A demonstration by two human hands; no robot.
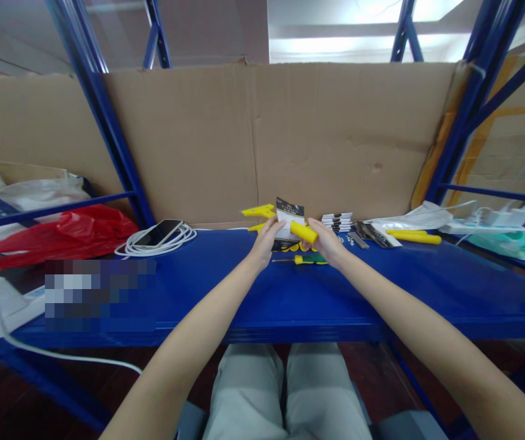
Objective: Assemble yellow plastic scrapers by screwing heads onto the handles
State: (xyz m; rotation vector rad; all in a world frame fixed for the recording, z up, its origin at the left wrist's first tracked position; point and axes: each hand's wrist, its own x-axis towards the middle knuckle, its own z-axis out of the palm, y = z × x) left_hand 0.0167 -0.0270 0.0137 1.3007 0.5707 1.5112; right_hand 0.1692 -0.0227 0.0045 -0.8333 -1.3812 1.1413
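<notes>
Fingers of my left hand [263, 243] are closed on a small black-and-white printed packet [290, 211], held up above the back of the blue table. A yellow cylinder [303, 232] lies across the packet's front, gripped at its right end by my right hand [329, 242]. Just below the hands, a screwdriver [310, 260] with a green-and-yellow handle rests on the table. Yellow plier-like pieces [260, 211] show behind my left hand, partly covered by it. More yellow and black items under the packet are too hidden to make out.
Right of my hands are a stack of white packets [337, 221], dark flat packages [374, 234] and yellow cylinders [413, 236]. A phone [159, 233] lies on a coiled white cable [189, 233] at left, near a red plastic bag [74, 232]. Cardboard [290, 128] stands behind.
</notes>
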